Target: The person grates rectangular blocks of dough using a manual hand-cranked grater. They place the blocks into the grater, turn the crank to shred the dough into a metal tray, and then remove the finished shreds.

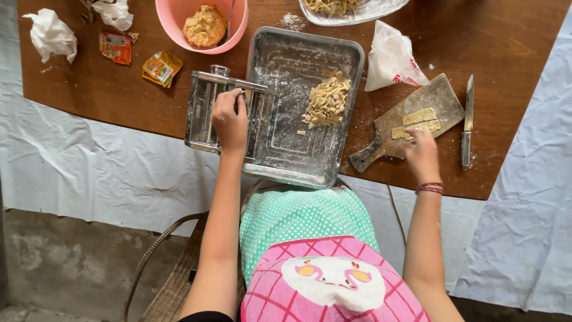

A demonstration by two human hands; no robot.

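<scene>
Two flat yellowish dough strips [418, 122] lie on the small grey wooden cutting board with a handle [411, 122] near the right edge of the dark brown wooden counter [119, 89], and the right hand [422, 154] rests palm down over their near end, fingers loosely together, touching the dough; I cannot tell whether it grips anything. The left hand [229, 119] lies on top of the shiny steel hand-cranked pasta roller [226, 113] at the near edge, fingers curled down over its top. Judging by the layout, the cutting is partly done: one heap of cut pale noodles [326, 100] already sits in the floured rectangular metal tray [304, 107] just beside the roller, and a second batch of noodles fills one clear plate [351, 11] at the far edge. Still to be worked, it seems, are the two strips and one lump of orange-yellow dough [204, 25] in the round pink plastic bowl [202, 24] at the far edge. Counted besides: one steel knife [467, 119] right of the board, one white plastic flour bag [390, 59], two small bright foil sachets [162, 67] and two crumpled white tissues [52, 34] toward the far left corner
</scene>
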